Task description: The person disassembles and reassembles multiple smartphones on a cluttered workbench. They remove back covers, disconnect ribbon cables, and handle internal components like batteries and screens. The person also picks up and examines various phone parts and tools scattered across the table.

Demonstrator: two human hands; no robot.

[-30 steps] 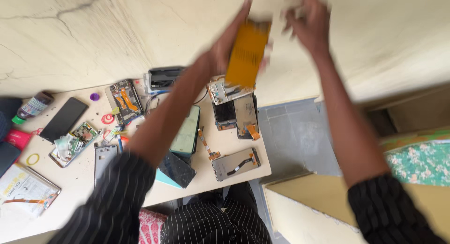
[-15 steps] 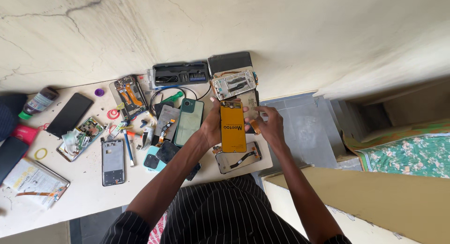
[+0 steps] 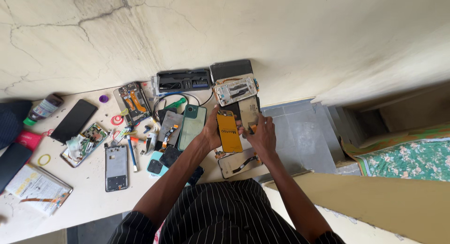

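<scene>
From the head view, the left hand point(image 3: 213, 131) is wrapped around the left edge of a yellow phone panel point(image 3: 229, 131), thumb and fingers pinching it upright over the counter point(image 3: 89, 178); dark lettering runs along the panel's length. The right hand point(image 3: 262, 135) meets the panel's right edge, its fingers curled and pressed against it near a small orange strip. Directly under both hands lies a pale phone frame point(image 3: 239, 162) with a dark ribbon cable across it. Just left of the left hand sits a green phone point(image 3: 192, 126), back up, and beside that a grey phone back point(image 3: 169, 126). Beyond the hands, toward the wall, a white phone frame point(image 3: 235, 90) lies tilted, with a black screwdriver case point(image 3: 183, 80) to its left. Farther left of the left hand are a blue-handled tool point(image 3: 132, 152), a dark screen frame point(image 3: 116, 168) and a black phone point(image 3: 74, 120). At the far left edge stands a bottle point(image 3: 42, 109) with a pale label and green cap, and near the counter's front corner a flat white package point(image 3: 35, 187) carries yellow printed patches.
</scene>
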